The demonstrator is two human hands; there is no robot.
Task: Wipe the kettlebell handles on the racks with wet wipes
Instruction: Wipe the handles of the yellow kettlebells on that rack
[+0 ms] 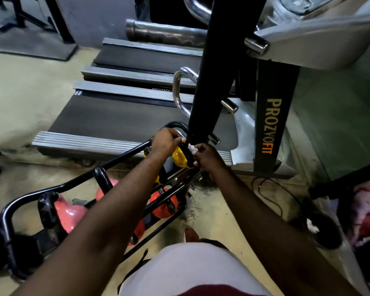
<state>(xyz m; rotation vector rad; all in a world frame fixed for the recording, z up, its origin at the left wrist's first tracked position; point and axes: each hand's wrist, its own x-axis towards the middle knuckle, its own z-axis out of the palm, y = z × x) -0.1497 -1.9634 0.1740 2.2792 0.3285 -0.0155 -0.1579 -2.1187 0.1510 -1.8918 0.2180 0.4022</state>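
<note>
Forearms (pixel 115 210): both stretched to the rack (pixel 124 158).
Left hand (pixel 166 141): curled on yellow kettlebell (pixel 178 156).
Right hand (pixel 208 160): pinching wet wipe (pixel 191 148) against its handle (pixel 188 154).
Progress: mid-job; pink kettlebells (pixel 68 212) and orange kettlebell (pixel 162 201) possibly waiting.

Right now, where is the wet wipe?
In the head view, near the centre, the wet wipe is pinched in the right hand against the black handle of the yellow kettlebell, at the rack's far end beside the treadmill.
</note>
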